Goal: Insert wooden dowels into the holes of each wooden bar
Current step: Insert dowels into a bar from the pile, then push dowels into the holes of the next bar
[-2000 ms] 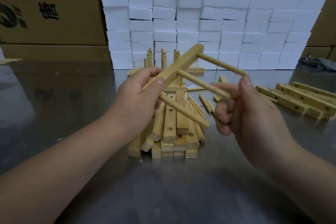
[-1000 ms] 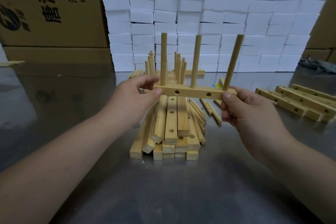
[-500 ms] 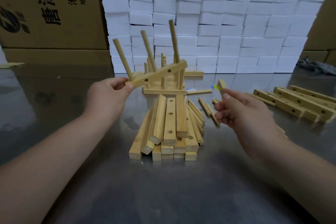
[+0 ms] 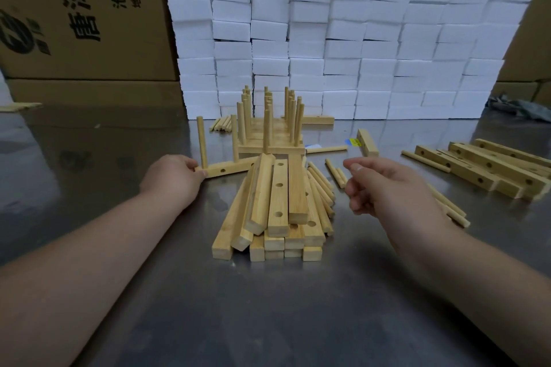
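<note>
So my left hand is pinching the near end of a doweled bar, with the thumb and fingers pressed together on the end. The bar is running off to the right of them and disappearing behind the pile of bars. Two dowels are standing straight up out of it right beside my fingers. The bar is sitting low at the tabletop, though I can't tell if it's lying fully flat.

My right hand is hovering empty just right of the pile, fingers loosely curled and a bit apart. A few loose dowels are lying on the tabletop just left of those fingertips. Beyond both hands, the finished bars are bunched together with their dowels pointing up. Well off to the right of my right hand, more bars with holes are lying flat. A wall of white foam blocks is sitting at the back.
</note>
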Demonstrator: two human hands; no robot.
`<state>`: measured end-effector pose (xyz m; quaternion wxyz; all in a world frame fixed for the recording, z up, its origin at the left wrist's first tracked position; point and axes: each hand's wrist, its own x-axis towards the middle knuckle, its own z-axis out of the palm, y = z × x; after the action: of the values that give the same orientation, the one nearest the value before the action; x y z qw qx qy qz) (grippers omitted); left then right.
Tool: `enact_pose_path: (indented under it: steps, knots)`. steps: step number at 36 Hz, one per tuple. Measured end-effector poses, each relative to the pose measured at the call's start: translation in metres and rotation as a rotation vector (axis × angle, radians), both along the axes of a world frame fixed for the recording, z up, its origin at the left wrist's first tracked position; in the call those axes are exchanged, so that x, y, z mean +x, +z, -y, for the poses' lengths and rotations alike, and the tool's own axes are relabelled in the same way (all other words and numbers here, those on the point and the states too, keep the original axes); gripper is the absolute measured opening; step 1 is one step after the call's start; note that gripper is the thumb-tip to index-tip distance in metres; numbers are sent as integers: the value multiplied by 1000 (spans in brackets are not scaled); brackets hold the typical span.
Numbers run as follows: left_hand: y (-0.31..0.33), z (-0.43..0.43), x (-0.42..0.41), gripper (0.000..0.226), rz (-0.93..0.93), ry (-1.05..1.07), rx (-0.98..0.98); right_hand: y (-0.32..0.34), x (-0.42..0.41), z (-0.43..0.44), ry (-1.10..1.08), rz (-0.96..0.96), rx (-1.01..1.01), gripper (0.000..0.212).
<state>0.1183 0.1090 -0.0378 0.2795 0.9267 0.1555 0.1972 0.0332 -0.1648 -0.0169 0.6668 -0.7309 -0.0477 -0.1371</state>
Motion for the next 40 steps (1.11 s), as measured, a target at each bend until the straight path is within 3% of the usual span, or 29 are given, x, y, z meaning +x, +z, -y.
enact_pose_path:
  steps: [3,8,28,34,40]
  knots:
    - [1,1,6,36,-3,-26,54,1,-1,-2,9,-11,-5,16]
    - [3,8,18,17,-25,-58,211,4,-4,-4,17,-24,3,16]
    - [8,35,63,27,-16,-244,501,2,-4,-4,71,-36,-33,16]
    - [5,37,77,27,5,-236,502,1,-2,-1,47,-9,-140,18]
    - [3,38,76,29,32,-210,425,7,-1,9,-103,106,-463,15]
